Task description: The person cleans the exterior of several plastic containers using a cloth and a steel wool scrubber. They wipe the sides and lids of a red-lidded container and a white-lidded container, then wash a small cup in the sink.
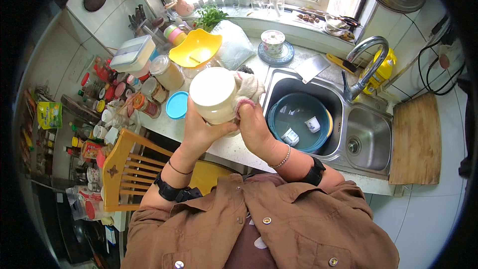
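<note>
A clear jar with a white lid is held up over the counter in front of my chest. My left hand grips its near left side, the thumb lying across the lower part. In my right hand is a pale cloth with a pinkish edge, pressed against the jar's right side. The contents of the jar cannot be made out clearly. Just left of it, a round light-blue lid is on the counter.
Right of me, a blue basin of water with two small white cups sits in the steel sink under a faucet. A wooden cutting board lies beyond. Jars, a yellow bowl and a wooden chair stand left.
</note>
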Demonstrator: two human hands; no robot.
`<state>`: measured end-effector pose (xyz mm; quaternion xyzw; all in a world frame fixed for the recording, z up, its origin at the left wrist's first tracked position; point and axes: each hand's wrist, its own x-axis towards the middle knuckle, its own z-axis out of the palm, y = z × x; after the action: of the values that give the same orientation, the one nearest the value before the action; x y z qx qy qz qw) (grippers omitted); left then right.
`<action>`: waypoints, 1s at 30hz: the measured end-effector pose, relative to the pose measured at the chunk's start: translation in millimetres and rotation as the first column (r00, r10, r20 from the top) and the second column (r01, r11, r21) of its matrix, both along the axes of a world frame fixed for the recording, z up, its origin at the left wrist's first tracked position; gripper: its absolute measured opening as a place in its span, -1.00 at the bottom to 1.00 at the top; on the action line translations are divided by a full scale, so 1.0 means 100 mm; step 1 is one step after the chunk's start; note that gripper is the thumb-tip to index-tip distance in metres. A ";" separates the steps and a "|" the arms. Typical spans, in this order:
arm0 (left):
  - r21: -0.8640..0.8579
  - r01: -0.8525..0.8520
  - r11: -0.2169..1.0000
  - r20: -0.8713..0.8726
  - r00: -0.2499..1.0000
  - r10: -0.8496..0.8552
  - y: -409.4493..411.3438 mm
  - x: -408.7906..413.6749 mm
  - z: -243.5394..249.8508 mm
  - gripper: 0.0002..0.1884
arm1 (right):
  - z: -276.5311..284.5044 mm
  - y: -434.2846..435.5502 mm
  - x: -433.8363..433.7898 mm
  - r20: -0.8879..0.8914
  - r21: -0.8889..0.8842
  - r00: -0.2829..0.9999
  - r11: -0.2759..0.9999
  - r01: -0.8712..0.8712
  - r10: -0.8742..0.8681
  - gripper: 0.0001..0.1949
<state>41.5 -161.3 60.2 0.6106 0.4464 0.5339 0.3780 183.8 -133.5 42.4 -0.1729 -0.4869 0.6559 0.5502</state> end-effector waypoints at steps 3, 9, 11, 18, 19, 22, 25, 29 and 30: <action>0.008 -0.071 0.997 -0.021 0.997 0.071 0.00 0.05 0.02 0.06 | 0.10 -0.01 0.04 -0.070 -0.099 0.996 0.993 -0.067 0.060 -0.50; 0.086 -0.018 0.996 -0.111 0.993 0.027 -0.02 0.05 0.06 0.04 | 0.06 0.07 0.07 -0.143 -0.188 0.990 0.982 -0.015 -0.012 -0.62; 0.032 0.042 0.999 -0.135 0.990 -0.037 -0.06 0.00 0.11 0.03 | 0.05 0.10 0.08 -0.131 -0.213 0.991 0.976 -0.043 0.015 -0.65; -0.099 0.222 0.970 0.042 0.975 -0.219 -0.09 -0.17 0.09 0.05 | 0.23 0.12 0.12 -0.113 -0.213 0.986 0.966 -0.148 0.126 -0.69; -0.120 0.252 0.960 0.069 0.967 -0.245 -0.09 -0.19 0.10 0.06 | 0.23 0.14 0.12 -0.107 -0.225 0.983 0.959 -0.169 0.148 -0.69; -0.231 0.342 0.911 0.103 0.940 -0.326 -0.12 -0.22 0.18 0.11 | 0.25 0.19 0.14 -0.088 -0.257 0.972 0.938 -0.232 0.217 -0.70; -0.159 0.357 0.921 0.368 0.886 -0.280 -0.08 -0.21 -0.01 0.11 | 0.25 0.24 0.14 -0.093 -0.291 0.969 0.925 -0.244 0.227 -0.70; -0.091 0.349 0.933 0.645 0.734 -0.213 -0.10 -0.30 -0.05 0.00 | 0.26 0.27 0.28 -0.386 -0.330 0.886 0.859 -0.392 0.256 -0.63; -0.075 0.334 0.940 0.624 0.751 -0.217 -0.11 -0.30 0.00 0.00 | 0.24 0.25 0.28 -0.410 -0.283 0.866 0.863 -0.419 0.286 -0.58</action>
<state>11.6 -172.5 60.1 0.4291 0.2529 0.5961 0.6297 212.3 -108.3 66.6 -0.0569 -0.2739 0.8451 0.4557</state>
